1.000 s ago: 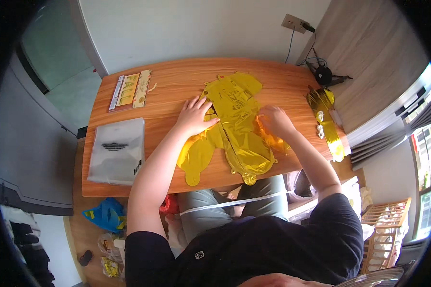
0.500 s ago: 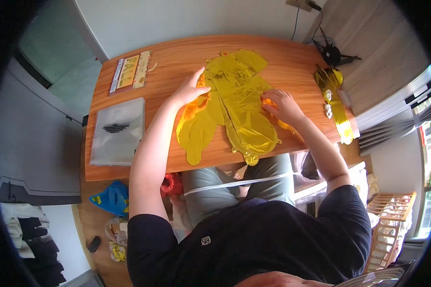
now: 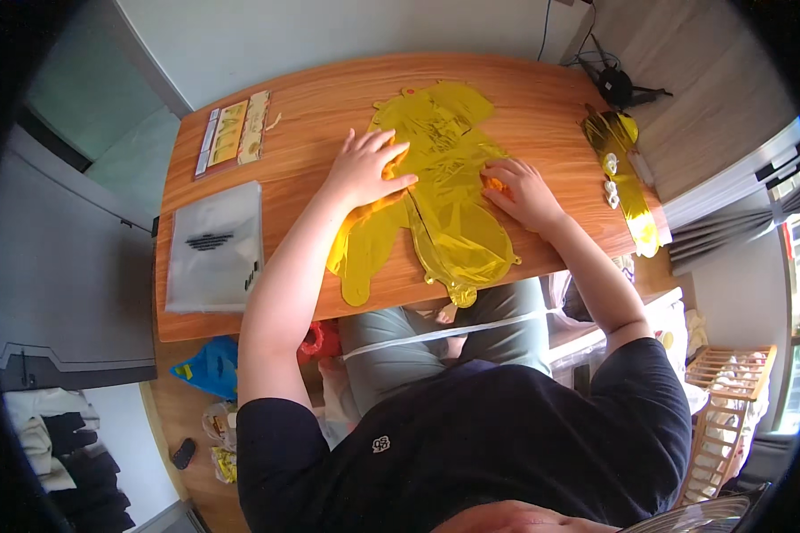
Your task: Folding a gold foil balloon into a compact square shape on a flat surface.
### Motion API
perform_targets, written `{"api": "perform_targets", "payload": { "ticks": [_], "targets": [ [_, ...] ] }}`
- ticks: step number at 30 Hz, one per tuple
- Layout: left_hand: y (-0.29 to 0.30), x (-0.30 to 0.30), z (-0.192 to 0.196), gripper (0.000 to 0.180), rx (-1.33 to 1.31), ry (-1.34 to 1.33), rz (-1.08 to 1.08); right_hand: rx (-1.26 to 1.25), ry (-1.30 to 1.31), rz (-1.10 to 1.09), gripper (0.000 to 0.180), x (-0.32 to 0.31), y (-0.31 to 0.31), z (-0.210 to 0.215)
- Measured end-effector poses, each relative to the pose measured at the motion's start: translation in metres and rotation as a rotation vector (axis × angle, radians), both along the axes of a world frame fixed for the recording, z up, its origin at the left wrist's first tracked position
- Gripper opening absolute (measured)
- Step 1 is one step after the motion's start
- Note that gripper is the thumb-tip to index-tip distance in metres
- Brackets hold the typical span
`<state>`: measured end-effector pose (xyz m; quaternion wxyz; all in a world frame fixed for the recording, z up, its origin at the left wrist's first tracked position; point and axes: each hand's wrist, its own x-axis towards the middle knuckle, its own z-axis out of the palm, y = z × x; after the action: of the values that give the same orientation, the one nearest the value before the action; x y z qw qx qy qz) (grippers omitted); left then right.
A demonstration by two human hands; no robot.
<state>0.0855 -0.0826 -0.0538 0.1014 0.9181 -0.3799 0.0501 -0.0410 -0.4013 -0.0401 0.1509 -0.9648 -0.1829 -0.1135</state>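
Observation:
A shiny gold foil balloon (image 3: 458, 244) lies flat and wrinkled across the middle of the wooden table (image 3: 307, 107), its rounded lobes pointing toward me. My left hand (image 3: 364, 171) rests on its left part, palm down, fingers spread and thumb stretched to the right. On the opposite edge, my right hand (image 3: 523, 194) touches the foil with bent fingers; a gap shows between thumb and forefinger. Near both hands the foil looks orange and puckered. What lies under the palms is hidden.
A clear plastic sleeve (image 3: 212, 253) and a printed card (image 3: 233, 133) lie at the left. Along the right edge are another gold foil piece (image 3: 633, 209), small white coils (image 3: 612, 194) and a black stand-like device (image 3: 618, 86). A blue bag (image 3: 209, 366) is on the floor.
My left hand has slid right over the foil and lies flatter, fingers more spread. My right hand has shifted slightly, its fingers more bent. The view has shifted a little.

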Motion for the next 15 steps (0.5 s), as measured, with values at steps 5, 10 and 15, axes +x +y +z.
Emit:
{"api": "perform_targets", "payload": {
  "ticks": [5, 10, 15],
  "targets": [
    [0.004, 0.005, -0.007, 0.072, -0.036, 0.022, -0.010, 0.012, -0.027, 0.004, 0.036, -0.001, 0.003, 0.001],
    [-0.001, 0.011, -0.006, 0.073, -0.037, 0.024, 0.047, 0.016, -0.032, 0.009, 0.034, -0.001, 0.001, 0.002],
    [-0.003, 0.010, -0.005, 0.077, -0.013, 0.018, 0.072, -0.001, -0.059, 0.011, 0.032, 0.000, -0.003, -0.003]
  ]
}}
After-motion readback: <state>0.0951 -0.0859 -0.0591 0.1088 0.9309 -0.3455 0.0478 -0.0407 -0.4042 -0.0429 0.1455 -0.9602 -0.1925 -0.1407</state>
